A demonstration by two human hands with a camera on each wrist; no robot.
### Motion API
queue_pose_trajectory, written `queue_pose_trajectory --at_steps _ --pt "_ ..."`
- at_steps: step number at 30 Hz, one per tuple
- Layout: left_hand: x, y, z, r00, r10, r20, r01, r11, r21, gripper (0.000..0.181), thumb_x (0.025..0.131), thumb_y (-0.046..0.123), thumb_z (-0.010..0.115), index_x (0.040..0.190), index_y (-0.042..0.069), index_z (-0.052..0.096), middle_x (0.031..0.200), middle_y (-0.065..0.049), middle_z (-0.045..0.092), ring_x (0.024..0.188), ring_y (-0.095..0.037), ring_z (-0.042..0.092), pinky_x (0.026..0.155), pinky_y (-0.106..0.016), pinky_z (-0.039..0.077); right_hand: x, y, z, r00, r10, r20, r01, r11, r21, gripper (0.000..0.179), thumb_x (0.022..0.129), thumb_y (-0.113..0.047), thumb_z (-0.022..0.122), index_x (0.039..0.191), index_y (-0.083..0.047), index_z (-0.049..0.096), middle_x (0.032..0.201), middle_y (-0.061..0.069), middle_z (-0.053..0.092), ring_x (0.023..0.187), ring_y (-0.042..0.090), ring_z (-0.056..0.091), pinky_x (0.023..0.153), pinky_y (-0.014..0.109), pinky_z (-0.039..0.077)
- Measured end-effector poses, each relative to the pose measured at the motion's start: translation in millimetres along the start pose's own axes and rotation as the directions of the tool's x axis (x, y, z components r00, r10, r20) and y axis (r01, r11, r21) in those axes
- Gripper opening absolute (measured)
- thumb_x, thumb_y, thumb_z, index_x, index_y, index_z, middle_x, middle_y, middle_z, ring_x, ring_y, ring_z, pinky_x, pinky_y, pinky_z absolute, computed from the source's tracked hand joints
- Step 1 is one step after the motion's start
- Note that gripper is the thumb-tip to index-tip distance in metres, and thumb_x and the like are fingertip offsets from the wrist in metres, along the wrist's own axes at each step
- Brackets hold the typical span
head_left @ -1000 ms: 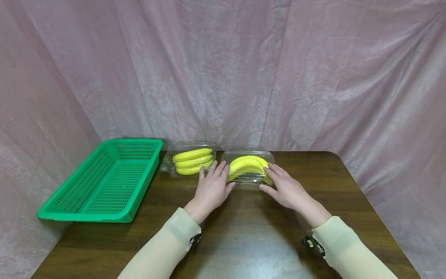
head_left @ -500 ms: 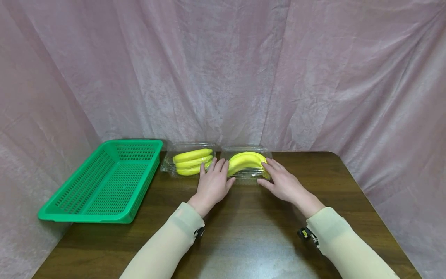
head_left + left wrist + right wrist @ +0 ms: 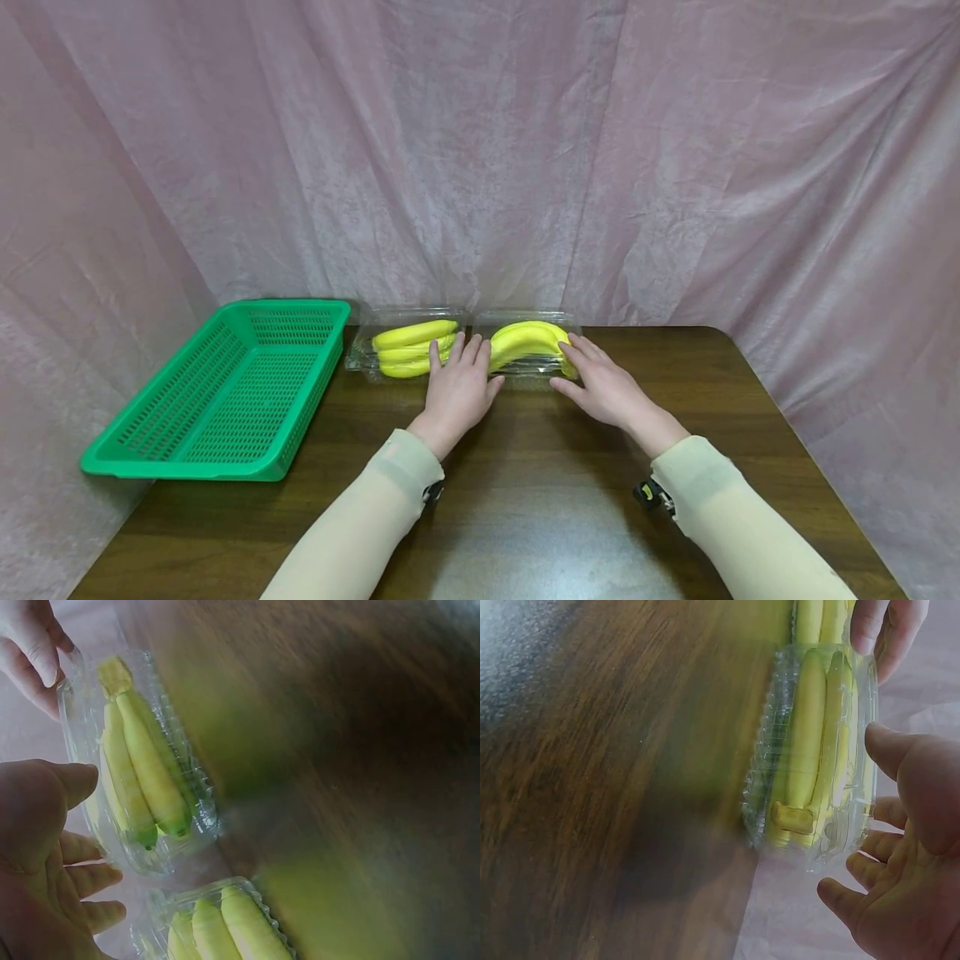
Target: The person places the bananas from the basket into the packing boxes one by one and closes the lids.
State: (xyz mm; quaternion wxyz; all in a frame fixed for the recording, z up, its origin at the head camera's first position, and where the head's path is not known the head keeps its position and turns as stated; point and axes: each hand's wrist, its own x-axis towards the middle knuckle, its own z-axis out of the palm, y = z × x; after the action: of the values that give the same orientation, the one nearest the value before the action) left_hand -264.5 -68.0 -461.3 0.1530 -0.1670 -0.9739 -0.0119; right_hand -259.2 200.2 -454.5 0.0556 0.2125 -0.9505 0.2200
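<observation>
A bunch of yellow bananas (image 3: 528, 340) lies in a clear plastic clamshell box (image 3: 161, 859) at the back of the table. My left hand (image 3: 459, 394) is at the box's left end, its fingers fairly straight and spread. At the right end is my right hand (image 3: 606, 387), fingers extended along that side. Neither hand curls round the box; whether every fingertip touches it I cannot tell. Just left of it stands a second clear clamshell box (image 3: 362, 360) with more bananas (image 3: 412, 335), partly covered by my left fingers.
A green perforated plastic basket (image 3: 277, 475) stands at the left of the brown wooden table (image 3: 540, 500). A pink curtain (image 3: 480, 167) hangs right behind the table's back edge. Both boxes sit close to that edge.
The right-hand banana box has slid back and slightly left, closer to the second box. Both hands have moved back with it, the right one also leftward. The basket has stayed put.
</observation>
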Motion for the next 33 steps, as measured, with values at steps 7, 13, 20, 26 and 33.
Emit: queue_pose_trajectory --at_steps 7,13,20,26,33 --pt "2.3 -0.2 0.3 0.999 -0.021 0.025 0.021 1.000 -0.003 0.071 0.112 0.051 0.063 0.166 0.008 0.048 0.171 -0.012 0.047 0.163 -0.037 0.033 0.129 -0.072 0.017 4.6 0.5 0.9 1.000 -0.001 0.003 0.001 1.000 0.000 0.074 0.111 -0.039 0.069 0.165 0.005 0.044 0.176 0.027 0.032 0.163 0.046 0.028 0.124 0.066 0.035" --pt "4.3 -1.0 3.9 1.000 -0.021 0.009 0.021 1.000 0.003 0.071 0.111 0.051 0.064 0.165 0.008 0.049 0.170 -0.013 0.047 0.162 -0.037 0.035 0.128 -0.072 0.019 8.1 1.9 1.8 1.000 0.008 0.012 -0.008 1.000 0.008 0.075 0.111 -0.041 0.068 0.166 0.005 0.044 0.176 0.026 0.030 0.164 0.045 0.026 0.124 0.066 0.035" --pt "6.2 -2.1 6.2 1.000 -0.027 0.013 0.027 1.000 -0.007 0.071 0.111 0.050 0.065 0.165 0.007 0.049 0.171 -0.013 0.047 0.162 -0.037 0.036 0.129 -0.072 0.018 9.8 3.1 4.0 1.000 0.012 0.010 -0.012 1.000 0.022 0.074 0.111 -0.039 0.068 0.166 0.005 0.043 0.177 0.026 0.030 0.164 0.046 0.026 0.125 0.066 0.033" --pt "6.1 -1.5 5.9 0.999 -0.027 0.025 0.028 1.000 -0.009 0.072 0.112 0.051 0.064 0.167 0.008 0.047 0.173 -0.013 0.044 0.164 -0.037 0.032 0.129 -0.072 0.017 7.9 5.2 6.4 1.000 0.019 -0.004 -0.018 0.999 0.038 0.078 0.111 -0.039 0.069 0.170 0.002 0.037 0.180 0.022 0.023 0.166 0.043 0.022 0.126 0.066 0.032" --pt "3.3 -1.2 5.2 0.999 -0.030 0.029 0.031 0.999 -0.023 0.074 0.112 0.054 0.061 0.168 0.009 0.045 0.176 -0.012 0.039 0.165 -0.035 0.029 0.129 -0.071 0.017 2.1 4.7 7.4 0.997 -0.022 -0.074 0.023 1.000 0.011 0.079 0.110 -0.038 0.071 0.169 0.002 0.039 0.179 0.021 0.027 0.166 0.041 0.023 0.127 0.064 0.032"
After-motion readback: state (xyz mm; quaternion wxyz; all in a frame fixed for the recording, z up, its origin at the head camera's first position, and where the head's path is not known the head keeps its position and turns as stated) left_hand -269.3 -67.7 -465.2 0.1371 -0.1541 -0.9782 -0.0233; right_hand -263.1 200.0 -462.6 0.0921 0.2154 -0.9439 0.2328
